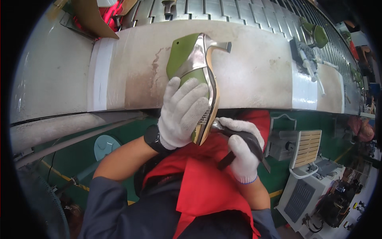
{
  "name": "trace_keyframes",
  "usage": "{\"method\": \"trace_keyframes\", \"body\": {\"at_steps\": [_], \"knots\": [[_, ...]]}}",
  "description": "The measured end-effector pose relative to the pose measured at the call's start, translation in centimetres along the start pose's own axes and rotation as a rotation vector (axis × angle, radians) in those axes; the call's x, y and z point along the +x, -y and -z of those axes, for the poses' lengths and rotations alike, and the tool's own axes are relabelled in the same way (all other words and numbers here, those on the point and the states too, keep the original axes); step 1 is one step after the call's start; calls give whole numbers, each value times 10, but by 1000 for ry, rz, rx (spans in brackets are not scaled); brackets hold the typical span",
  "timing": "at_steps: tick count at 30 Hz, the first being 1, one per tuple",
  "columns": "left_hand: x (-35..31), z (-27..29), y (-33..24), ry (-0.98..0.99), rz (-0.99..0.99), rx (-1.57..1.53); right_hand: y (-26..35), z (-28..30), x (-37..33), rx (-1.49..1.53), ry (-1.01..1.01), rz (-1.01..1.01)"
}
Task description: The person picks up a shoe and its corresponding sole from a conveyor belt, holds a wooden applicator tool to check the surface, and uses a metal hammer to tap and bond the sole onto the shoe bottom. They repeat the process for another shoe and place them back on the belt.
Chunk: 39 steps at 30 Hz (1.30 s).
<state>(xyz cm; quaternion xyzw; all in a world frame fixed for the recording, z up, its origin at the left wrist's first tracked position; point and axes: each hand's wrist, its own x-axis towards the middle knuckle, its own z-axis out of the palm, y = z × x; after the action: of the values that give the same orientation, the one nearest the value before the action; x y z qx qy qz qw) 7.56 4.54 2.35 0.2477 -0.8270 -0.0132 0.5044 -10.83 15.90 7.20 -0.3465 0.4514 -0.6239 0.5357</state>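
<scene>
A silver high-heeled shoe (195,57) on a green last (181,51) is tilted on its side, heel pointing away and to the right, toe toward me. My left hand (183,109), in a white knitted glove, is wrapped over the forefoot. The tan sole edge faces right, with a dark line along it. My right hand (243,149), also gloved, is closed around a dark tool (248,139) that looks like pincers, with two splayed arms. Its silver end (217,126) is at the sole edge near the toe; whether it touches cannot be told.
Beyond the pale worktable (258,67) runs a slatted metal conveyor (238,12), with another green-lasted shoe (316,35) at the right. A grey brush-like tool (306,59) lies on the table's right. Cardboard (93,18) stands at the far left. A wooden-slat seat (307,148) is at right.
</scene>
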Motion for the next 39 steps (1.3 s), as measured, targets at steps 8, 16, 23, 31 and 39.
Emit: {"method": "trace_keyframes", "body": {"at_steps": [8, 16, 23, 31, 39], "knots": [[-2, -8, 4, 17, 32, -16, 3, 7, 27, 80, 67, 24], [1, -3, -1, 71, 69, -34, 49, 11, 60, -102, 155, 71], [-2, -5, -2, 58, 120, -103, 80, 5, 93, -563, 459, 63], [3, -2, -4, 111, 151, -93, 94, -21, 81, -874, 592, 239], [2, -7, -6, 57, 152, -99, 86, -23, 52, -800, 586, 221]]}}
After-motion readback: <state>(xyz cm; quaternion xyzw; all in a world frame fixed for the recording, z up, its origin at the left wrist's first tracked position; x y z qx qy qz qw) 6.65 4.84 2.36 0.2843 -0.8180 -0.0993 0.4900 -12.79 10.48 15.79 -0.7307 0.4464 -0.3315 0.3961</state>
